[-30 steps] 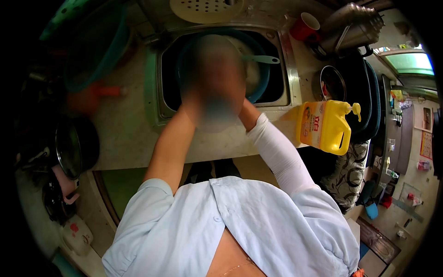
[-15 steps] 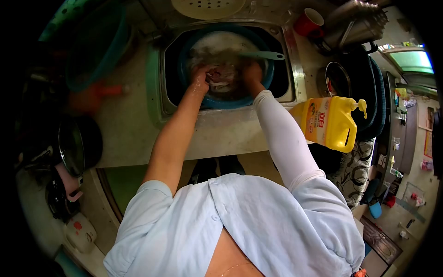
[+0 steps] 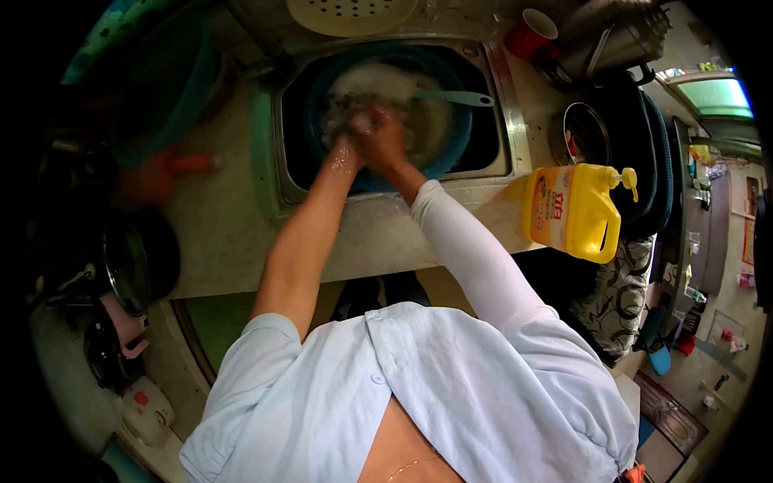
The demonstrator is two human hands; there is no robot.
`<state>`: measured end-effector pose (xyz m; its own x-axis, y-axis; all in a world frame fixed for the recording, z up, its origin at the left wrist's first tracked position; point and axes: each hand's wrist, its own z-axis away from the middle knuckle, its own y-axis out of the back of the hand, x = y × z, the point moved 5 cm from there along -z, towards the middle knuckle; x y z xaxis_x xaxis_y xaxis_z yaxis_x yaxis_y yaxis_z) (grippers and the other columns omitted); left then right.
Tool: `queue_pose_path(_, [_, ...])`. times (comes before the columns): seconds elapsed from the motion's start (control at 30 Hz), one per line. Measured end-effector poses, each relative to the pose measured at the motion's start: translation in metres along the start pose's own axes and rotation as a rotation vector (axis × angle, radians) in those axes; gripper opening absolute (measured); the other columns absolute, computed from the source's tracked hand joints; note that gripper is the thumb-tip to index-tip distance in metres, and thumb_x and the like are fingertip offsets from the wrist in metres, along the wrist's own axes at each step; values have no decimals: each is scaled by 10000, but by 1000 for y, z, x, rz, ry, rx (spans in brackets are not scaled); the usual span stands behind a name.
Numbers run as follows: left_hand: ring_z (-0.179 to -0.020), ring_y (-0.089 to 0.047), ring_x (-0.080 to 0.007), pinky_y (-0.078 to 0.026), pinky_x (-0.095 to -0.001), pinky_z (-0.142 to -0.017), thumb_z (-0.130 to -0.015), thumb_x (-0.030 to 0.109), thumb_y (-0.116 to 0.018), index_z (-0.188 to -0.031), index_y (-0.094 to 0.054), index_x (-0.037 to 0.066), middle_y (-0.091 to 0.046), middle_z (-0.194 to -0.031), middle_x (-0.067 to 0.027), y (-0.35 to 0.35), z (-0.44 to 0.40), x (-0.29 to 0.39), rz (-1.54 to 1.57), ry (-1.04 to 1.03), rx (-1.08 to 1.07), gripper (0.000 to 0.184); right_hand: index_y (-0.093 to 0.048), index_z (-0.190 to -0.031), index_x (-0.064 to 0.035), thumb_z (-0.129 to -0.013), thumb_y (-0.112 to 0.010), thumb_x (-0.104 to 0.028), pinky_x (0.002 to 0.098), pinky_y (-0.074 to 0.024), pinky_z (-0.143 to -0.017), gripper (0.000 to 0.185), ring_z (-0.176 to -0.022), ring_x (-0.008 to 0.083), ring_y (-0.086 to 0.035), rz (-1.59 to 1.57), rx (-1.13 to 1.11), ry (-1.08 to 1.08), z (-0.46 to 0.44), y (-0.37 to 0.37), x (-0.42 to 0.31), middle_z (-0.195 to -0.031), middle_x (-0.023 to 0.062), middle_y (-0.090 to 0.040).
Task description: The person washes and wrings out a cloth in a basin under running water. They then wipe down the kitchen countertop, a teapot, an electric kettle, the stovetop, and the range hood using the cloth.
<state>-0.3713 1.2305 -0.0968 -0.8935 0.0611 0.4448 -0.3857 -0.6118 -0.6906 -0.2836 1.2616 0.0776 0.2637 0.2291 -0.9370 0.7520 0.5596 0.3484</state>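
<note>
A blue basin (image 3: pixel 460 143) of cloudy, foamy water sits in the metal sink (image 3: pixel 506 121). Over its left part my left hand (image 3: pixel 351 143) and my right hand (image 3: pixel 382 137) are pressed together. Suds cling to my left wrist. My right hand looks closed over something too blurred to make out, and it covers most of my left fingers. A pale green handle (image 3: pixel 467 98) sticks out of the water across the basin's right side.
Right of the sink stand a yellow pump bottle (image 3: pixel 572 211), a red mug (image 3: pixel 531 34), a steel pot (image 3: pixel 612 40) and a small round pan (image 3: pixel 586 133). A cream strainer (image 3: pixel 352 18) lies behind; a dark pot (image 3: pixel 141 262) is at left.
Half a second ago my hands were apart in the water, with a pinkish, pale thing by my left hand. My right hand has since moved left to meet my left hand.
</note>
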Motion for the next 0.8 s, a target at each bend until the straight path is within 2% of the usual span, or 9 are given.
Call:
queue_pose_path(0.07, [-916,-553,-208,-447,-314,-816,-827,207,-545,-1088,-498,50,-556,-1044,-65,-20,21,-5,265,121,53,307,-606,-964,-73,-713,-584,-302,384,-443,-763,340,-907,318,-552,214,-1,-155,-2,13,-4,-993,149,-578])
queue_pose_path(0.13, [-857,-553,-206,-455,-315,-779,-838,184,-529,-1066,-502,47,-560,-1004,-70,-49,58,8,55,21,369,267,-600,-988,-84,-718,-574,-331,385,-436,-785,367,-931,320,-543,328,20,-83,-11,22,14,-1019,145,-570])
queue_pose_path(0.23, [-809,-546,-200,-459,-324,-730,-835,199,-534,-1039,-521,65,-562,-981,-70,-48,66,20,-28,-76,384,244,-586,-1010,-75,-753,-546,-346,375,-425,-814,375,-958,308,-532,610,-142,-42,-35,22,68,-1061,134,-554])
queue_pose_path(0.37, [-736,-535,-189,-465,-337,-658,-832,221,-541,-1000,-548,92,-566,-946,-70,-43,63,35,-173,-222,393,212,-588,-1005,-90,-735,-574,-274,373,-431,-804,327,-925,287,-547,400,127,-214,-25,29,80,-1007,119,-579])
queue_pose_path(0.47, [-829,-532,-197,-462,-349,-719,-825,230,-539,-1016,-542,94,-553,-979,-76,-44,59,23,13,31,418,234,-594,-962,-93,-687,-634,-193,369,-453,-759,295,-857,270,-568,525,-116,245,-34,-27,90,-936,110,-592])
queue_pose_path(0.53, [-928,-521,-238,-459,-359,-774,-848,259,-495,-1101,-490,57,-524,-1027,-96,-64,81,32,-84,37,414,324,-594,-941,-97,-651,-670,-151,355,-466,-714,305,-810,262,-576,-435,-165,-403,-12,-27,55,-910,86,-584])
queue_pose_path(0.57, [-928,-521,-238,-459,-359,-774,-848,259,-495,-1101,-490,57,-524,-1027,-96,-47,68,29,-84,42,413,324,-594,-941,-97,-651,-670,-151,355,-466,-714,305,-810,262,-576,-433,-162,-407,-4,-25,42,-910,86,-584])
queue_pose_path(0.63, [-937,-523,-235,-454,-361,-787,-852,258,-489,-1097,-495,56,-531,-1029,-90,-25,46,32,-73,-28,286,318,-586,-942,-77,-684,-659,-162,331,-464,-694,281,-814,269,-573,-50,24,283,5,-11,-13,-939,92,-564])
queue_pose_path(0.8, [-958,-525,-229,-443,-365,-818,-860,256,-473,-1086,-508,55,-549,-1032,-75,-47,59,23,-46,-1,333,304,-579,-923,-76,-715,-616,-191,358,-456,-688,241,-822,321,-556,240,139,385,18,-14,-23,-878,138,-545])
